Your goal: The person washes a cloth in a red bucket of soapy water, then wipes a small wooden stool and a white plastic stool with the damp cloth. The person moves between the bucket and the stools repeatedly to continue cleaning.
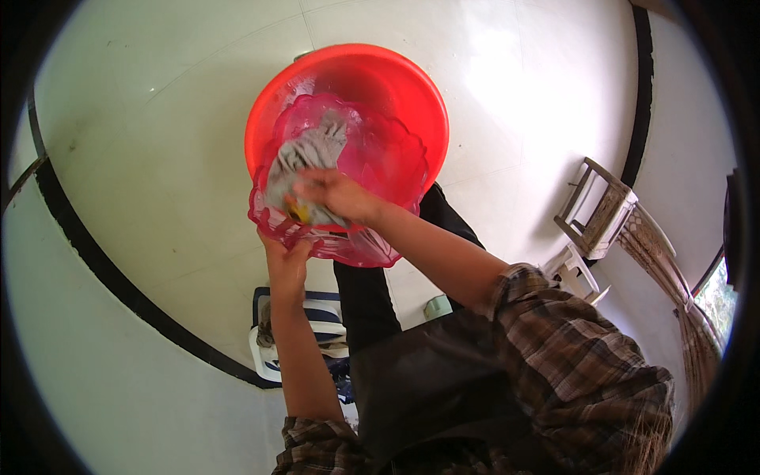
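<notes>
My left hand (pixel 287 249) grips the near left rim of a translucent pink bowl (pixel 380 148) with a scalloped edge. The bowl is tilted over a larger red plastic basin (pixel 356 62) on the floor. Inside the bowl, my right hand (pixel 332 193) presses on a wet-looking grey cloth (pixel 312 145) with dark stripes, bunched against the left wall. A yellow and orange patch (pixel 298 211) shows beside my right fingers; whether it belongs to the cloth I cannot tell. My right fingertips are blurred.
Pale tiles make up the floor (pixel 178 148), bordered by a black skirting band. A worn wooden stool (pixel 599 208) stands at right near a patterned curtain (pixel 653 249). Behind my left forearm is a blue and white chair (pixel 323 314). A small pale green object (pixel 437 307) sits by my leg.
</notes>
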{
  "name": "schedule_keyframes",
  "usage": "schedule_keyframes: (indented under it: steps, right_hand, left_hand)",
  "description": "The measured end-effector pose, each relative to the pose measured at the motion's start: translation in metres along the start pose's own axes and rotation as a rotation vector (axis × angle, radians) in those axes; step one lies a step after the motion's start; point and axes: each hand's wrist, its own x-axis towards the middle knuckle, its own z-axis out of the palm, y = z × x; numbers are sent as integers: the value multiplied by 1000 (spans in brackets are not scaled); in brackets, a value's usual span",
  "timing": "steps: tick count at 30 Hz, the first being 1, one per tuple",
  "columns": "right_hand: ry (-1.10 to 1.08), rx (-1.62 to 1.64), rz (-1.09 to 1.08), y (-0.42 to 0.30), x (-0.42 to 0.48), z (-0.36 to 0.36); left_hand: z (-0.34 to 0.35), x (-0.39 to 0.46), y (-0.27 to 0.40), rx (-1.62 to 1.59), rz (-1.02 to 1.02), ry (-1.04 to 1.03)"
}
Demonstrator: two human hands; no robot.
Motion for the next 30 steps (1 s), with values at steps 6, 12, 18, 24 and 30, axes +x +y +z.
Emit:
schedule_keyframes:
  steps: [6,12,18,24,30]
  right_hand:
    - [-17,-230,-112,6,17,22]
    - [-310,-335,147,-6,-20,3]
    - [-436,-653,239,-17,-67,-43]
    - [-774,-1506,361,-43,-82,-62]
    - [-317,-2082,118,-69,-68,-84]
  left_hand:
    - [-3,5,0,-23,-44,-31]
    - [12,9,-10,-312,-83,130]
    - [-9,17,-39,-174,72,263]
    - [-15,8,-33,-107,-66,180]
    - [-21,6,-30,-12,-94,154]
